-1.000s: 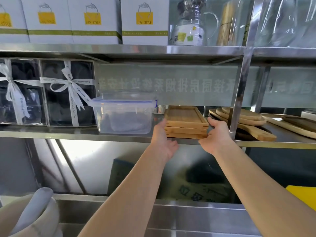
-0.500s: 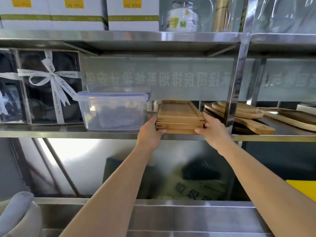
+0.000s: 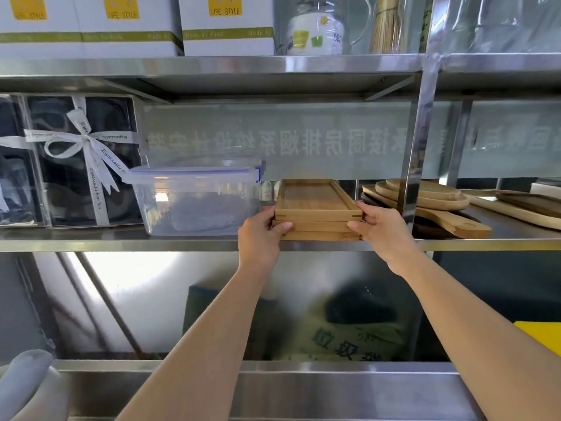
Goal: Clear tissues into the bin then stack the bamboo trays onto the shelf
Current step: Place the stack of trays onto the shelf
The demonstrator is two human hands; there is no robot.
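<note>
A stack of three rectangular bamboo trays (image 3: 317,208) rests on the steel shelf (image 3: 121,242), between a clear plastic box and an upright post. My left hand (image 3: 261,235) grips the stack's left front corner, thumb on the front of the lower trays. My right hand (image 3: 382,230) holds the right front corner, fingers around the side. The front edge of the stack sits near the shelf's lip. No tissues or bin are in sight.
A lidded clear plastic box (image 3: 194,202) stands just left of the trays. Gift boxes with ribbons (image 3: 82,165) sit further left. Round wooden boards (image 3: 425,199) lie behind the steel post (image 3: 416,147) on the right. White cartons and a glass jug fill the upper shelf.
The hands went from spread beside the stack to closing on its two front corners. The stack has shifted slightly; the camera has tipped down a little.
</note>
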